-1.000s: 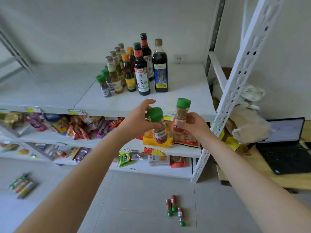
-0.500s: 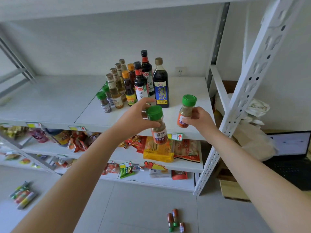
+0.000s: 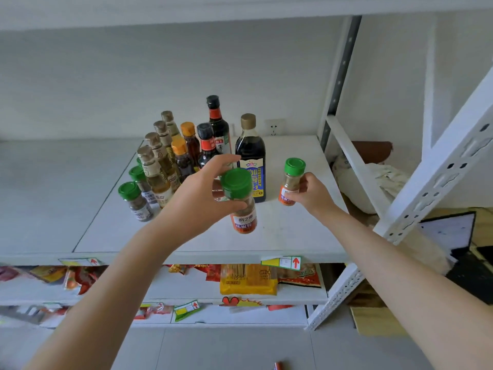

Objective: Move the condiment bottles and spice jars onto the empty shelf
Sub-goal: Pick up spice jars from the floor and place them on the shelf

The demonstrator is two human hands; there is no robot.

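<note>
Head view: both hands are over the shelf (image 3: 293, 236), each gripping one green-capped spice jar.

- Left hand (image 3: 197, 201): fingers curled round the left jar (image 3: 241, 209) just under its cap. The jar is tilted, clear of the shelf and just in front of the blue-label bottle (image 3: 250, 161).
- Right hand (image 3: 313, 194): holds the right jar (image 3: 290, 182) by its side, upright and right of that bottle. Can't tell if its base is touching down.

Risks:
- Left knuckles sit close to the bottle cluster (image 3: 184, 156), so a push forward could topple the tall bottles.
- A tilted set-down could tip the jar.
- Placing it near the front edge risks it rolling off.

1 close head view onto shelf (image 3: 106, 225)
</note>
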